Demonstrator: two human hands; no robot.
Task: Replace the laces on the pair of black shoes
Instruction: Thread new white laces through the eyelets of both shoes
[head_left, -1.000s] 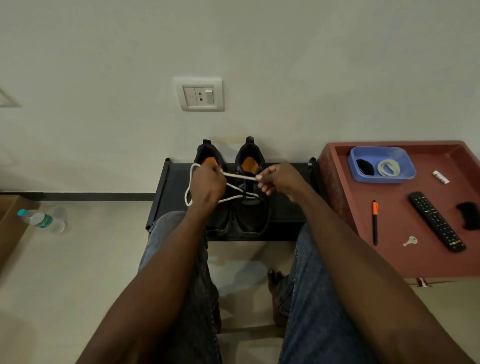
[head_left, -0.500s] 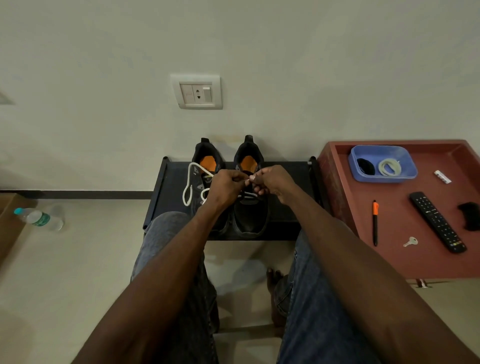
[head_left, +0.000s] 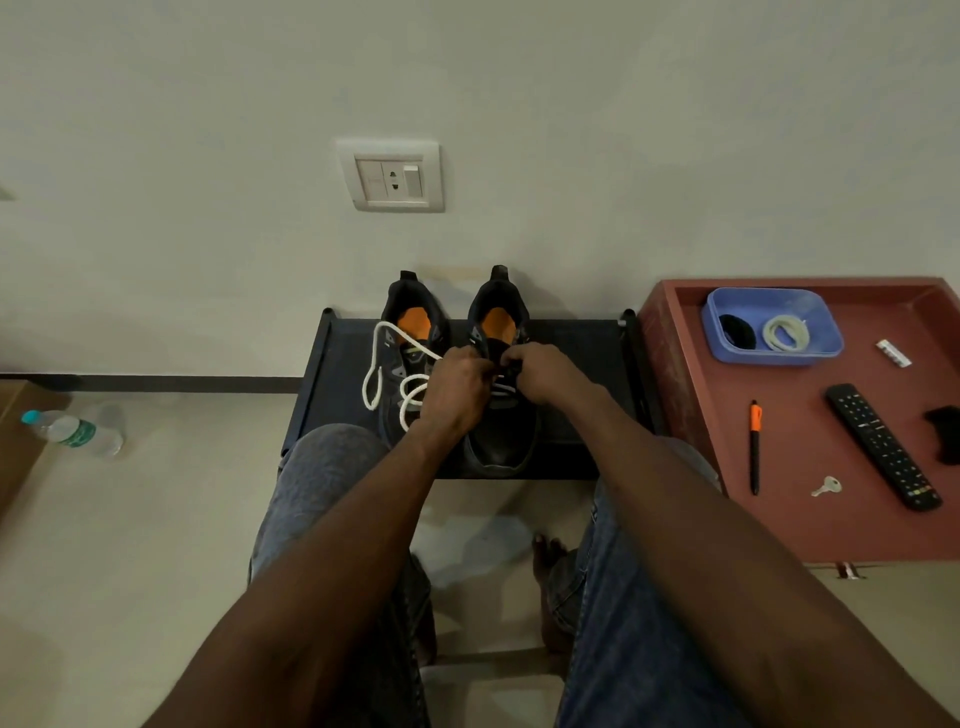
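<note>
Two black shoes with orange insoles stand side by side on a low black rack (head_left: 571, 364) against the wall: the left shoe (head_left: 410, 312) and the right shoe (head_left: 501, 436). A white lace (head_left: 382, 364) loops loosely over the left shoe and runs under my hands. My left hand (head_left: 454, 387) and my right hand (head_left: 540, 371) meet over the right shoe's eyelets, fingers curled and pinching the lace there. The fingertips and the lace end are hidden between the hands.
A red-brown tray table (head_left: 831, 519) at the right holds a blue tub (head_left: 826, 348) with a coiled white lace (head_left: 785, 332) and a black lace, a pen (head_left: 755, 447), a key (head_left: 827, 486) and a remote (head_left: 883, 447). A water bottle (head_left: 70, 431) lies on the floor at left.
My hands, spread apart with the lace stretched between them a second ago, have come together over the right shoe. The free lace now hangs slack in loops over the left shoe.
</note>
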